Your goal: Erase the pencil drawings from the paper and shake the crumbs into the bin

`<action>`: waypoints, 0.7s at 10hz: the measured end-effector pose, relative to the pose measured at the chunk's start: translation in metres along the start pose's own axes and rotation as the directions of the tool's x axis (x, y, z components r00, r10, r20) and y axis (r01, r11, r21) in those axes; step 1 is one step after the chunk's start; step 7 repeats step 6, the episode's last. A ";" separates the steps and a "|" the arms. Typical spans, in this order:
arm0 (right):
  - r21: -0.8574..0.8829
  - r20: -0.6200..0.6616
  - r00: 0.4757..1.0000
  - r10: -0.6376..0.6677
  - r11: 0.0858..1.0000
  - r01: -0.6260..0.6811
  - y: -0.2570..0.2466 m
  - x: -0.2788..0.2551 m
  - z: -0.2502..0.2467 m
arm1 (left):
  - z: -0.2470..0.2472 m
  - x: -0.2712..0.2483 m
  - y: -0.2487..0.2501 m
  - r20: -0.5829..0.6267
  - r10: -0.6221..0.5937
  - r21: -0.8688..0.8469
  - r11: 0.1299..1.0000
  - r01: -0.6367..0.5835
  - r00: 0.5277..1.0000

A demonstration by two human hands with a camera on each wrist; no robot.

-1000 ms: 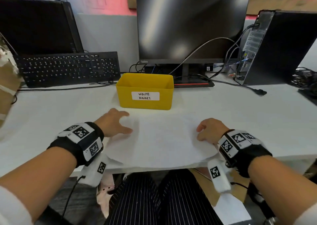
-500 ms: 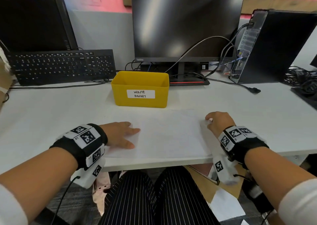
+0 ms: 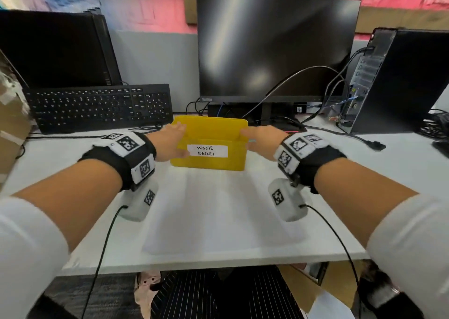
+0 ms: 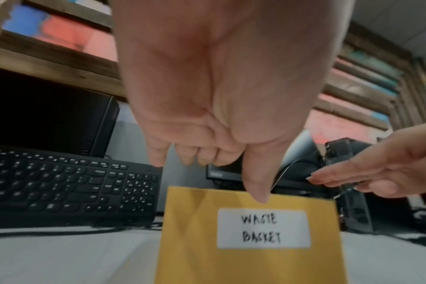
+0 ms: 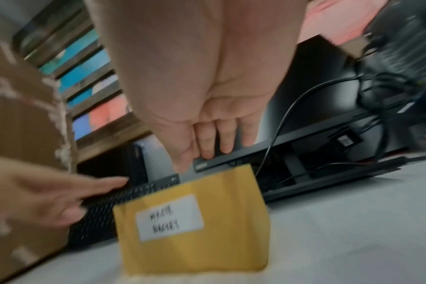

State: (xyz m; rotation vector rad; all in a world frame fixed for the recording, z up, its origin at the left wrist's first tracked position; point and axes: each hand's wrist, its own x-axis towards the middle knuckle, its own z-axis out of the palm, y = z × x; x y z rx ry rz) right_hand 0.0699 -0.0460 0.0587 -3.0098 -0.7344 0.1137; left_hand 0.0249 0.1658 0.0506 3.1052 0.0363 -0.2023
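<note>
Paper (image 3: 218, 211) lies flat behind both open hands flanking the yellow bin (image 3: 211, 158).

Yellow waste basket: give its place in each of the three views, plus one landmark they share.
Head: yellow waste basket centre, between both hands.
Left wrist: bottom centre, below the left thumb.
Right wrist: bottom centre, blurred.
Shared landmark: black keyboard, left of the basket.

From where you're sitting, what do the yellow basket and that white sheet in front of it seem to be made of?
The yellow basket looks like moulded plastic: uniform colour, smooth matte walls, thin straight rim, with a handwritten white paper label stuck on. The white sheet looks like plain paper, thin and lying flat on the desk; blur hides its surface detail.
</note>
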 end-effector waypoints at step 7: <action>-0.173 0.162 0.983 -0.088 0.978 0.116 -0.005 0.032 0.015 | 0.007 0.031 -0.009 0.114 -0.030 0.090 0.996 0.020 0.993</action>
